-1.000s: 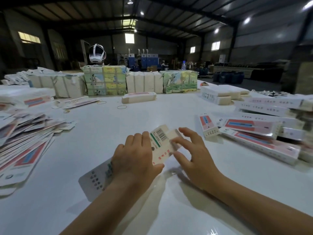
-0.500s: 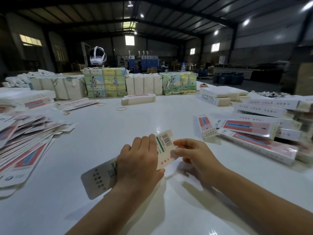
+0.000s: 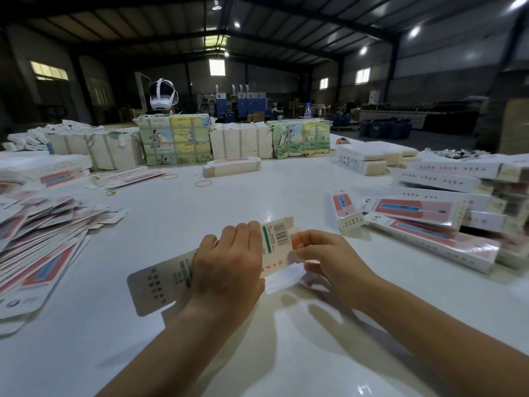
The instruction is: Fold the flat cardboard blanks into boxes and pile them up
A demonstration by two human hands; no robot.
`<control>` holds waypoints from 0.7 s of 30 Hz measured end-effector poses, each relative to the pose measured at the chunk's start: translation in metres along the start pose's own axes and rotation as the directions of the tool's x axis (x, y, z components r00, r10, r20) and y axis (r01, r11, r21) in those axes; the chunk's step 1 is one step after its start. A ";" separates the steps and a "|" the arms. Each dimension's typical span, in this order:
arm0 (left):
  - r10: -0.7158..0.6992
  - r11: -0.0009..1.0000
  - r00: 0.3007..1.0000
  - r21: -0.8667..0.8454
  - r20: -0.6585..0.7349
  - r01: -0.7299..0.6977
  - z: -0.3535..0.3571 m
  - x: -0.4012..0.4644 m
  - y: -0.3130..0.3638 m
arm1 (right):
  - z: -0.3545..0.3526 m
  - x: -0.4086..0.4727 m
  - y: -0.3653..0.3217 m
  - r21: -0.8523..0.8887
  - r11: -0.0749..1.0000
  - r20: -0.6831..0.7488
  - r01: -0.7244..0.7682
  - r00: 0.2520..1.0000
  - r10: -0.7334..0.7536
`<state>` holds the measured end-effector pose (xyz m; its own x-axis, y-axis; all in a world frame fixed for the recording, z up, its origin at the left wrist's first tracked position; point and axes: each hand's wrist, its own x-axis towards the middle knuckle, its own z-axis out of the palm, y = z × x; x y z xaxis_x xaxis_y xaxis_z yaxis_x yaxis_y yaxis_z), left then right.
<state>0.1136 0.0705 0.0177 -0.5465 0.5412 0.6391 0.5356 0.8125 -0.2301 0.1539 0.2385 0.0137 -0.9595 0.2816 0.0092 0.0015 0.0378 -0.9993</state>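
My left hand grips the middle of a long cardboard blank held just above the white table; its barcode end points away from me and its rounded tab end sticks out to the left. My right hand pinches the flap at the barcode end with curled fingers. A fanned heap of flat blanks lies at the left. Folded boxes are piled at the right.
Wrapped bundles line the far edge, with a white headset on top. A single box and loose rubber bands lie beyond the middle. One short box lies beside the right pile.
My right hand went from flat fingers on the blank's end to pinching its flap. The blank has lifted slightly and both hands sit a little nearer me.
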 end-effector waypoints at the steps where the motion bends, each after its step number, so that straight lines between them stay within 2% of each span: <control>1: 0.004 0.999 1.000 -0.032 0.006 -0.004 0.001 -0.001 -0.001 | -0.001 0.001 0.000 -0.007 1.000 -0.014 -0.013 1.000 0.013; 3: 0.042 0.993 0.999 -0.108 0.001 -0.042 0.002 -0.001 -0.005 | -0.004 0.002 -0.003 -0.045 0.999 -0.048 0.012 0.999 -0.014; 5: 0.100 0.980 0.995 -0.172 -0.019 -0.102 0.002 -0.002 -0.009 | -0.011 0.002 -0.008 -0.085 0.988 -0.035 0.126 0.991 -0.130; 7: 0.144 0.969 0.989 -0.198 -0.037 -0.149 0.003 -0.003 -0.015 | -0.018 0.000 -0.012 -0.060 0.976 0.049 0.208 0.978 -0.205; 11: 0.141 0.948 0.990 -0.285 -0.029 -0.143 0.000 -0.005 -0.021 | -0.025 -0.002 -0.009 -0.055 0.972 0.237 0.226 0.949 -0.208; 16: 0.171 0.919 0.985 -0.356 -0.020 -0.167 -0.002 -0.006 -0.024 | -0.019 -0.005 -0.005 -0.078 0.948 0.199 0.310 0.936 -0.290; 21: 0.197 0.936 0.980 -0.292 -0.030 -0.197 -0.006 -0.005 -0.019 | -0.017 -0.004 -0.003 -0.261 0.941 0.200 0.213 0.966 -0.164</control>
<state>0.1101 0.0506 0.0235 -0.4104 0.6842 0.6029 0.7973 0.5901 -0.1268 0.1629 0.2538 0.0177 -0.9835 0.0743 0.1650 -0.1297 0.3464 -0.9291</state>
